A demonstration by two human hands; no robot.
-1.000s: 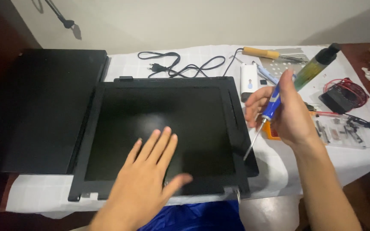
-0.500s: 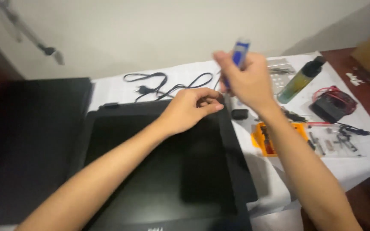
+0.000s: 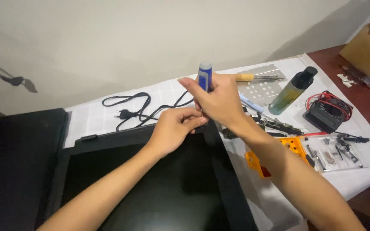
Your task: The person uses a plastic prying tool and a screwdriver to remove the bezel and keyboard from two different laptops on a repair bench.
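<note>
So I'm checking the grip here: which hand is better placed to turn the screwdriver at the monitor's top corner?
Right hand, probably. It grips the blue screwdriver upright by its handle over the monitor corner. The left hand pinches low by the shaft, apparently steadying the tip, which is hidden.

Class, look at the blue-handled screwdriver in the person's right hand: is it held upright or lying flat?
Upright. The screwdriver stands handle-up in the right hand, its shaft pointing down at the monitor's top corner beside the left hand.
</note>
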